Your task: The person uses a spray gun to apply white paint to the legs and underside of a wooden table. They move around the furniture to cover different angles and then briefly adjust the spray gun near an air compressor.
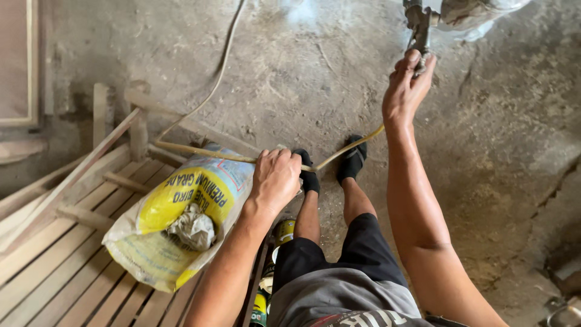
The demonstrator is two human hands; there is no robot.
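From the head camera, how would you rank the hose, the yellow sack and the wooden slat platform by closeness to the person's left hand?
From the left hand:
1. Hose: gripped in that hand, running off to the left and up to the right hand.
2. Yellow sack: just left of the hand, lying on the slats.
3. Wooden slat platform: farther left and below, under the sack.
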